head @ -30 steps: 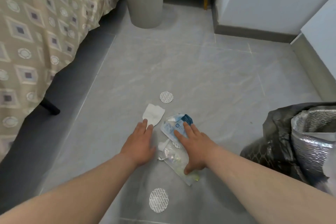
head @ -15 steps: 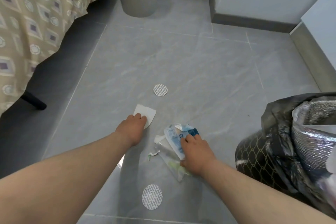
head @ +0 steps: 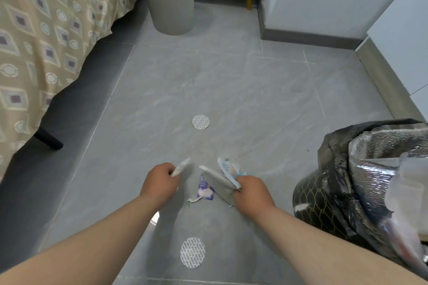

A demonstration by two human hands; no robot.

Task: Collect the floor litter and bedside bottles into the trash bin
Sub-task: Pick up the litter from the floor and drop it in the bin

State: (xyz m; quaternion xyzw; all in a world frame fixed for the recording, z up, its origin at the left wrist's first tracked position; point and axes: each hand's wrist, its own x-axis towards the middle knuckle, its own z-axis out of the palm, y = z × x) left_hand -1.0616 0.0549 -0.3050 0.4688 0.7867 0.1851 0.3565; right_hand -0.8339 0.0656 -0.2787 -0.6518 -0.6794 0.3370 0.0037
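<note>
The left hand [head: 161, 183] curls its fingers round a crumpled white paper scrap [head: 181, 165] and the right hand [head: 252, 192] clutches flat grey and blue-printed plastic wrappers [head: 220, 178], each pinched by an edge and lifted off the grey tiled floor [head: 254, 99], probably so both loads travel together. The round grey trash bin with a black liner [head: 172, 7] stands well apart at twelve o'clock. A torn purple wrapper piece [head: 205, 190] between the hands and two round white patterned discs, at twelve [head: 200, 122] and six o'clock [head: 192, 252], are not yet collected.

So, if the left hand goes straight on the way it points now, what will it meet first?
Probably only bare floor: the left hand, holding white paper, points up-right, between the far round disc and the wrappers in the right hand. Depth is unclear.
</note>
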